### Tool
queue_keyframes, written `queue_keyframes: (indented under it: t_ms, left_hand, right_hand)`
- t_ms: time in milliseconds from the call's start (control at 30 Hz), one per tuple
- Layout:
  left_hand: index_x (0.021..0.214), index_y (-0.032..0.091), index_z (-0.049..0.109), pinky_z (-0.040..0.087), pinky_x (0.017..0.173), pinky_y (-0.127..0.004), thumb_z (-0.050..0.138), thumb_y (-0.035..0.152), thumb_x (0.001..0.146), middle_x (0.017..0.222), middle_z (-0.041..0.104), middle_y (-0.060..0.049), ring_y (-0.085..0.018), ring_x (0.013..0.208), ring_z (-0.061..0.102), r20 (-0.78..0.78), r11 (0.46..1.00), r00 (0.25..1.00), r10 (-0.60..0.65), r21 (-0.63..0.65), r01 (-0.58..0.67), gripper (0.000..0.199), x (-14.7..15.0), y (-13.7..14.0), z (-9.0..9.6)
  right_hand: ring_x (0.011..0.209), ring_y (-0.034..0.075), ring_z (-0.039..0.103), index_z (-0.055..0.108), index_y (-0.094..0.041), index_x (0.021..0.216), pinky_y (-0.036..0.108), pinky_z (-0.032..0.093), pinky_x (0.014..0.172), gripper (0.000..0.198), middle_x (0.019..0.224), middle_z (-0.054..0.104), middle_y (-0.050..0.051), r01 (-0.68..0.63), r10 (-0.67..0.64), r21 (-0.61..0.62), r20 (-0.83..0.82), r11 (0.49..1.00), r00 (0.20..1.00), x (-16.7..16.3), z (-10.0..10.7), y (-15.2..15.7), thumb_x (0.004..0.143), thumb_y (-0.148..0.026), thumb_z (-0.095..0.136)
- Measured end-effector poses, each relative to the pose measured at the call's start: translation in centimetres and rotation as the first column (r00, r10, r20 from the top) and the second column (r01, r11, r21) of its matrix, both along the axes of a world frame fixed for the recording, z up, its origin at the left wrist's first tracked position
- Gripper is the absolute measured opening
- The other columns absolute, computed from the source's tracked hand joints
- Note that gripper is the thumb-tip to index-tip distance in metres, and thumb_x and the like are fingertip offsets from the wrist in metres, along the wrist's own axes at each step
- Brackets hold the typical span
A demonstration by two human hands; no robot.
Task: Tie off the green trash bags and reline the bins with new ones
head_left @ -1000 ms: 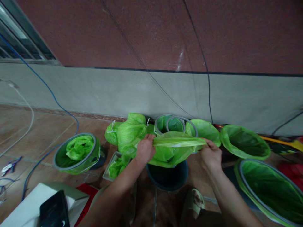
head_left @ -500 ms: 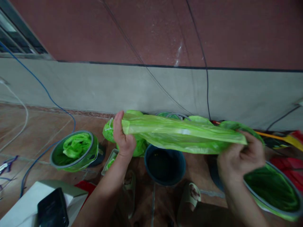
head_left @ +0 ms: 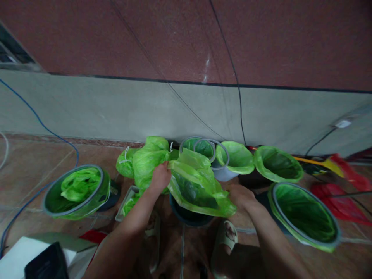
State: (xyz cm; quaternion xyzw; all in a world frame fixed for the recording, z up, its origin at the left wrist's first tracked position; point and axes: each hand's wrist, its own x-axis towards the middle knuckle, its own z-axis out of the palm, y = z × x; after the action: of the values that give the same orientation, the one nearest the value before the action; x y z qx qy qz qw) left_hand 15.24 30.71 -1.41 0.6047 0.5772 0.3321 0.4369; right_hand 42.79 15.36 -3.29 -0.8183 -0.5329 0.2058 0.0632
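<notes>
A thin green plastic bag (head_left: pixel 200 186) hangs with its mouth spread between my two hands. My left hand (head_left: pixel 161 177) is closed on the left side of its rim. On the opposite side, my right hand (head_left: pixel 240 197) grips the bag's edge, its fingertips partly hidden. Directly below is a dark blue bin (head_left: pixel 186 219), mostly covered by the bag. Beyond my left hand sit stuffed green bags (head_left: pixel 149 161) tied with white string. Behind the held bag stand bins with grey rings (head_left: pixel 223 149).
A green-lined bin (head_left: pixel 77 192) with a crumpled bag inside stands left, another lined bin (head_left: pixel 305 213) right. Two more lined bins (head_left: pixel 279 164) line the wall. A white box (head_left: pixel 29 252) carries a phone (head_left: pixel 46 263). A red dustpan (head_left: pixel 328 197) and blue cable (head_left: pixel 37 116) lie about.
The bag was stretched flat and wide between my hands at wall height. Now my hands are lower and closer together, and its mouth gapes over the blue bin.
</notes>
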Motion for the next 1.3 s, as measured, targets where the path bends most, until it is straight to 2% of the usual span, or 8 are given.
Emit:
queue_keyframes:
  t_ms: [100, 167, 267, 500, 700, 900, 1067, 1300]
  left_hand:
    - [0.056, 0.022, 0.053, 0.050, 0.084, -0.032, 0.055, -0.001, 0.072, 0.056, 0.053, 0.000, -0.020, 0.066, 0.060, -0.094, 0.992, 0.990, -0.102, 0.059, 0.108, 0.027, 0.8, 0.1, 0.6]
    - [0.058, 0.021, 0.055, 0.049, 0.076, -0.028, 0.054, 0.001, 0.074, 0.057, 0.056, 0.000, -0.018, 0.061, 0.057, -0.152, 0.980, 0.974, -0.169, 0.081, 0.183, 0.026, 1.6, -1.0, 0.6]
    - [0.066, 0.021, 0.061, 0.046, 0.072, -0.026, 0.053, 0.004, 0.077, 0.064, 0.062, -0.001, -0.017, 0.064, 0.060, -0.208, 0.948, 0.946, -0.250, 0.145, 0.283, 0.022, 2.9, -3.1, 0.5]
    - [0.092, 0.020, 0.069, 0.048, 0.078, -0.030, 0.054, 0.016, 0.085, 0.087, 0.070, -0.008, -0.022, 0.081, 0.066, -0.294, 0.829, 0.861, -0.416, 0.266, 0.491, 0.017, 4.1, -5.9, 1.1]
    - [0.105, 0.025, 0.072, 0.049, 0.094, -0.033, 0.057, 0.008, 0.081, 0.105, 0.069, -0.008, -0.023, 0.095, 0.066, -0.252, 0.854, 0.878, -0.407, 0.236, 0.463, 0.033, 3.5, -5.7, 1.1]
    - [0.110, 0.018, 0.074, 0.050, 0.098, -0.039, 0.052, -0.002, 0.071, 0.113, 0.069, -0.010, -0.026, 0.100, 0.066, -0.247, 0.893, 0.953, -0.173, 0.369, 0.258, 0.049, 1.0, -2.5, 2.2]
    - [0.100, 0.017, 0.076, 0.054, 0.096, -0.038, 0.051, 0.003, 0.074, 0.105, 0.073, -0.007, -0.023, 0.096, 0.069, -0.235, 0.835, 0.968, 0.089, 0.547, 0.056, 0.039, -1.9, 0.8, 2.9]
    - [0.098, 0.015, 0.076, 0.055, 0.092, -0.035, 0.045, 0.007, 0.075, 0.099, 0.076, -0.009, -0.022, 0.094, 0.071, -0.193, 0.742, 0.931, 0.311, 0.661, -0.111, 0.040, -4.8, 2.6, 3.0]
  right_hand:
    - [0.087, 0.029, 0.072, 0.076, -0.020, 0.091, 0.038, 0.054, 0.073, 0.020, 0.090, 0.076, 0.011, -0.079, 0.091, -0.126, 0.088, 0.989, 0.992, -1.3, 0.6, 0.3, 0.074, -0.022, 0.066]
    - [0.104, 0.031, 0.069, 0.067, -0.018, 0.121, 0.044, 0.055, 0.086, 0.046, 0.113, 0.072, 0.016, -0.137, 0.133, 0.068, 0.066, 0.988, 0.989, -3.0, 0.6, 0.9, 0.075, -0.019, 0.064]
    - [0.129, 0.030, 0.056, 0.046, -0.018, 0.145, 0.046, 0.047, 0.107, 0.070, 0.139, 0.058, 0.017, -0.174, 0.230, 0.405, -0.093, 0.898, 0.969, -6.0, 0.4, 2.1, 0.077, -0.019, 0.062]
    - [0.130, 0.028, 0.055, 0.052, -0.016, 0.137, 0.046, 0.044, 0.111, 0.060, 0.133, 0.063, 0.015, -0.078, 0.234, 0.607, -0.182, 0.791, 0.955, -10.4, 0.7, 3.2, 0.077, -0.015, 0.054]
    - [0.111, 0.026, 0.067, 0.067, -0.019, 0.117, 0.043, 0.050, 0.101, 0.044, 0.118, 0.072, 0.012, 0.035, 0.106, 0.632, -0.184, 0.774, 0.977, -8.9, 1.8, 3.1, 0.082, -0.012, 0.042]
    - [0.097, 0.025, 0.070, 0.071, -0.015, 0.112, 0.040, 0.055, 0.089, 0.041, 0.108, 0.075, 0.012, 0.174, -0.173, 0.757, -0.081, 0.630, 0.982, -4.3, 2.8, 3.1, 0.085, -0.022, 0.042]
    - [0.089, 0.024, 0.069, 0.075, -0.013, 0.099, 0.041, 0.055, 0.087, 0.039, 0.096, 0.074, 0.012, 0.162, -0.278, 0.859, -0.024, 0.486, 0.960, -0.6, 3.6, 2.3, 0.079, -0.019, 0.041]
    - [0.094, 0.031, 0.066, 0.074, -0.008, 0.104, 0.049, 0.051, 0.090, 0.044, 0.101, 0.071, 0.018, 0.257, -0.400, 0.812, -0.032, 0.523, 0.916, 2.2, 2.6, 1.7, 0.078, -0.023, 0.042]
